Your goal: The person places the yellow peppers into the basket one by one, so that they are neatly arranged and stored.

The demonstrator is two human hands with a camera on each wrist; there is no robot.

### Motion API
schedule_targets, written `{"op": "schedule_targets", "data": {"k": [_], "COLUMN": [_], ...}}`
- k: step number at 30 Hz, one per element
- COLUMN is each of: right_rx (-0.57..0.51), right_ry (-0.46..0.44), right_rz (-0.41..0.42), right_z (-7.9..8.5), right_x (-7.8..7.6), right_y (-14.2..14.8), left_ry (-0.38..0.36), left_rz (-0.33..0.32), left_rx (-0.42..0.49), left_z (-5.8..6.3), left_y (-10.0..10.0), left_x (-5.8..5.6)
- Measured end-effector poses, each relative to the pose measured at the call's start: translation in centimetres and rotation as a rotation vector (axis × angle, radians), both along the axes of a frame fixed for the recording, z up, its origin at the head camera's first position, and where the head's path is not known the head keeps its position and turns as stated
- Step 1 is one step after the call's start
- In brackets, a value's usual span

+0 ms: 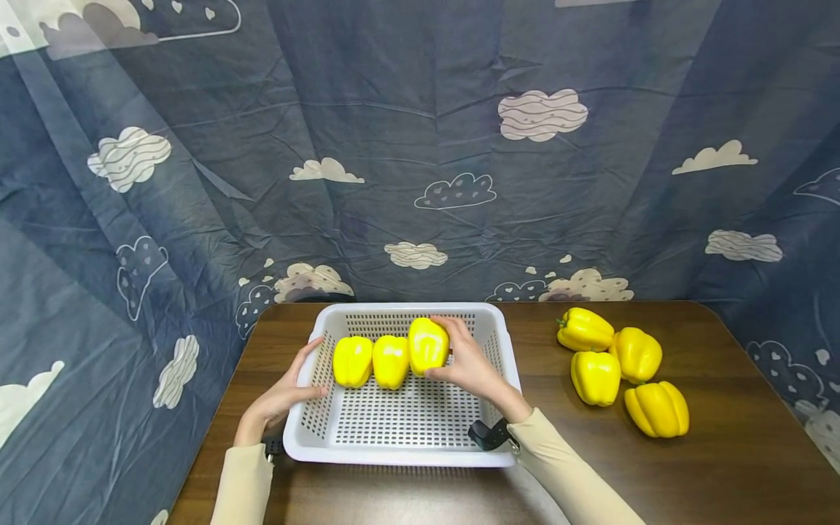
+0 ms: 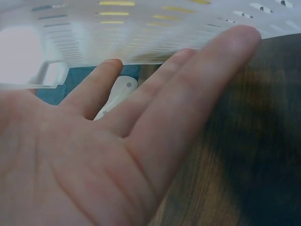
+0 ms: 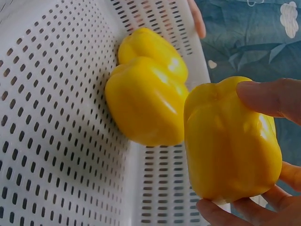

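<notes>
A white perforated plastic basket sits on the wooden table. My left hand holds its left side, thumb and index finger over the rim; other fingers extend along the outer wall in the left wrist view. Between the thumb and fingers of my right hand is a yellow bell pepper, upright over the basket's far half. Two more yellow bell peppers, one at the left and one beside it, stand inside in a row; the held one is at the right end of that row.
Several yellow bell peppers lie grouped on the table to the basket's right. A dark blue curtain with cloud prints hangs behind the table and along both sides. Each wrist wears a black strap.
</notes>
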State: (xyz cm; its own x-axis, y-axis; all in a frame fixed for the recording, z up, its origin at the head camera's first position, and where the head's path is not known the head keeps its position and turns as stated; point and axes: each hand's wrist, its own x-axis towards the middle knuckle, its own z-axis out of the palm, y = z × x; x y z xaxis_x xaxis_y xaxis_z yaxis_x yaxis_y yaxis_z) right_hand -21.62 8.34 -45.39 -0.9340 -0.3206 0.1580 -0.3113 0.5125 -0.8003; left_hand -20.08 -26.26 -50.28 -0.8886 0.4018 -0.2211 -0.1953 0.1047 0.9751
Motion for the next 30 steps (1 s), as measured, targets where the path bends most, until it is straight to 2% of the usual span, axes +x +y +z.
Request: {"op": "schedule_targets", "data": {"k": [7, 15, 21, 30], "right_rx": [0.018, 0.045, 0.092, 0.151], "right_ry": [0.0, 0.049, 0.009, -0.021], "right_rz": [-0.006, 0.003, 0.002, 0.007], "right_z": [-0.7, -1.3, -1.9, -2.5], "right_x": [-0.4, -1.1, -1.8, -2.4], "right_y": [0.2, 0.1, -0.2, -0.5], "left_ry": [-0.018, -0.011, -0.002, 0.006], "left_rz": [0.006, 0.018, 0.018, 0.028], "left_rx": [0.026, 0.041, 0.058, 0.039], "left_z": [-0.1, -0.2, -0.3, -0.4], "left_y": [0.1, 0.1, 0.1, 0.2], "left_x": [0.1, 0.1, 0.0, 0.1]}}
